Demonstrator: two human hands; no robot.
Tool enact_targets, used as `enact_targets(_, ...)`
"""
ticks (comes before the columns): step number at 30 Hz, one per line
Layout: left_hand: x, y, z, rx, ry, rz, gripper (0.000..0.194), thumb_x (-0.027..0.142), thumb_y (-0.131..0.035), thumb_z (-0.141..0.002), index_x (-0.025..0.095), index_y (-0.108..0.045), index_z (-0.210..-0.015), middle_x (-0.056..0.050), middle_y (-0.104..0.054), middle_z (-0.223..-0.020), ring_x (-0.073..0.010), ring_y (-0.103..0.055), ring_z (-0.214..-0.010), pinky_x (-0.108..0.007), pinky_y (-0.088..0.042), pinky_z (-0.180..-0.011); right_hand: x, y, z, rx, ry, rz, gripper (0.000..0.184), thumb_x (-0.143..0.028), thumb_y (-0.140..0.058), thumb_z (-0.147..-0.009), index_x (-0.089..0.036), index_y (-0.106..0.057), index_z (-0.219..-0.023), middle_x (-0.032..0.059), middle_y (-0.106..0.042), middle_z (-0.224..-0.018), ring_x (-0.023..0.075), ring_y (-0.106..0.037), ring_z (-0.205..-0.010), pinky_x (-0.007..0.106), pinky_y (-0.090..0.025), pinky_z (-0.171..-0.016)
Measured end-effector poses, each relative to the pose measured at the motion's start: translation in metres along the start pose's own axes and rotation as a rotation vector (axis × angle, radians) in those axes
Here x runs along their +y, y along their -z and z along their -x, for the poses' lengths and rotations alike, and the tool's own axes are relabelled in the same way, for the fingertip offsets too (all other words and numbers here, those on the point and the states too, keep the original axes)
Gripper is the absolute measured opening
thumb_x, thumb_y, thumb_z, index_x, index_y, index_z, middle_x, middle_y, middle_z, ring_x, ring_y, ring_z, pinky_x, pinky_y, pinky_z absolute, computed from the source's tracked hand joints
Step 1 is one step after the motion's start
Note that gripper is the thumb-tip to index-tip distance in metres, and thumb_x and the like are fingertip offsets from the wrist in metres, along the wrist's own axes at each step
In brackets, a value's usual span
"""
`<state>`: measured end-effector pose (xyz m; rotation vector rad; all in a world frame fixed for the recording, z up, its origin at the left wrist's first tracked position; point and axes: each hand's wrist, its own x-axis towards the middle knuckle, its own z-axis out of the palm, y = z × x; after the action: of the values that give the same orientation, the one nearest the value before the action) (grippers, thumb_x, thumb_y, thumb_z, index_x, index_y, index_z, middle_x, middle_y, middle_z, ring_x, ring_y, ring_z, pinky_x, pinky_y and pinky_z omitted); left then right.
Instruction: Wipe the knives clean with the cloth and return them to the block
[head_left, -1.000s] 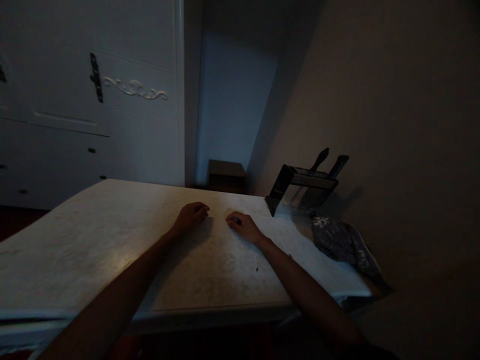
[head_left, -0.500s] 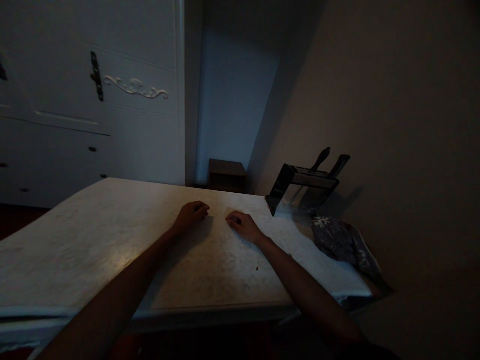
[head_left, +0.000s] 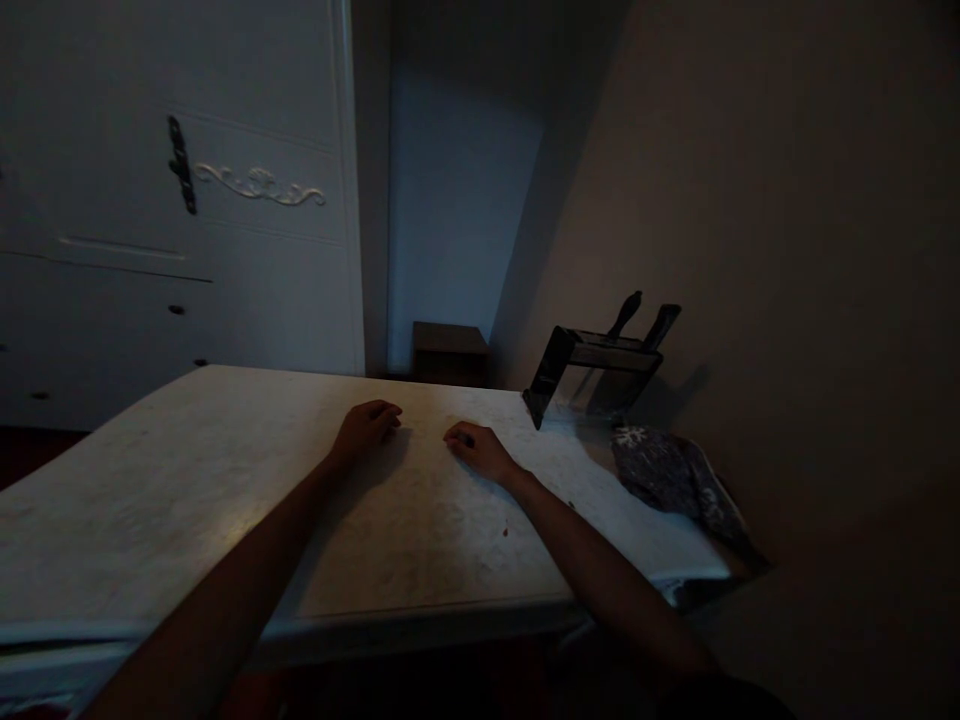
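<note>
My left hand (head_left: 365, 428) rests on the pale, marbled tabletop (head_left: 187, 480), its fingers loosely curled with nothing visible in them. A short gap to the right lies my right hand (head_left: 481, 450), also touching the table. Its fingers are bent toward the thumb around a small dark spot. Whether that spot is a small thing or only shadow, I cannot tell. The two hands are apart.
At the back right stands a black knife holder (head_left: 611, 350) with two dark handles rising from it. A dark patterned cloth (head_left: 667, 470) lies at the right edge by the wall. A tiny brown crumb (head_left: 505, 528) sits near my right forearm. A white cabinet (head_left: 277, 270) stands behind.
The whole view has shifted slightly, so the table and cabinet sit a little further left. Both hands keep nearly the same pose and place on the table.
</note>
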<state>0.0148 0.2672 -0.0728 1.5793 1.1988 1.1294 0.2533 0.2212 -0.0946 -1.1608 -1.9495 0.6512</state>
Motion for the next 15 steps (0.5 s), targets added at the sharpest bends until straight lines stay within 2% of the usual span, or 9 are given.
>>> enact_targets(6, 0.0041, 0.0026, 0.0023, 0.026, -0.008, 0.01, 0.046, 0.055, -0.061, -0.065, 0.013, -0.068, -0.082, -0.007, -0.068, -0.074, -0.0136, -0.056, -0.054, -0.026, -0.044, -0.052, 0.0012, 0.0009, 0.0009, 0.01, -0.014, -0.012, 0.015, -0.028, -0.056, -0.087, -0.018, -0.067, -0.091, 0.0015, -0.065, -0.08, 0.0164, -0.056, -0.071, 0.027, -0.042, -0.066)
enact_targets(15, -0.0031, 0.0063, -0.0007, 0.048, -0.014, -0.029, 0.05, 0.057, -0.061, -0.067, 0.013, -0.069, -0.088, -0.008, -0.07, -0.078, -0.0134, -0.057, -0.055, -0.026, -0.045, -0.055, -0.0008, 0.0036, 0.0034, 0.065, 0.007, -0.069, 0.014, -0.025, -0.058, -0.083, -0.018, -0.068, -0.088, 0.0018, -0.066, -0.08, 0.0167, -0.058, -0.073, 0.027, -0.043, -0.067)
